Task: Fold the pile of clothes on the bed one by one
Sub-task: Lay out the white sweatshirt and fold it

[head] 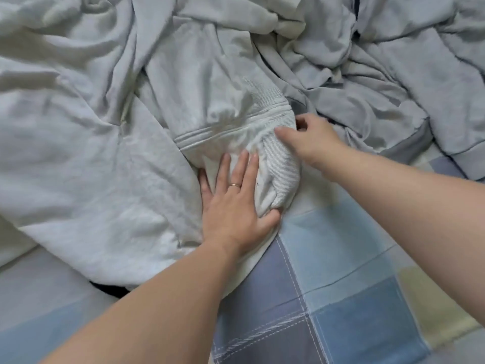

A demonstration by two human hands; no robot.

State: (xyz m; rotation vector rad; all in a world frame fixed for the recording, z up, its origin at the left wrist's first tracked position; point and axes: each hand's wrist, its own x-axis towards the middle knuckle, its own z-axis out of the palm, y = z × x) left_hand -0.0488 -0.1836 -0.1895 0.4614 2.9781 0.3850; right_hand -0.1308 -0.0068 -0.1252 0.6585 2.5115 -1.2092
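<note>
A pale grey-white sweatshirt point(86, 143) lies crumpled across the left and middle of the bed. Its ribbed cuff point(282, 164) sits in the centre, turned partly inside out. My left hand point(233, 200) lies flat on the sleeve end, fingers spread, thumb tucked under the cuff's lower edge. My right hand point(309, 139) is at the cuff's upper right edge, thumb on the ribbing and fingers curled behind it, pinching the cuff.
More light grey garments point(393, 61) are heaped at the top right, one with a ribbed hem point(467, 164) at the right edge. The blue checked bedsheet point(341, 298) shows at the lower right. A dark item point(112, 288) peeks from under the sweatshirt at the lower left.
</note>
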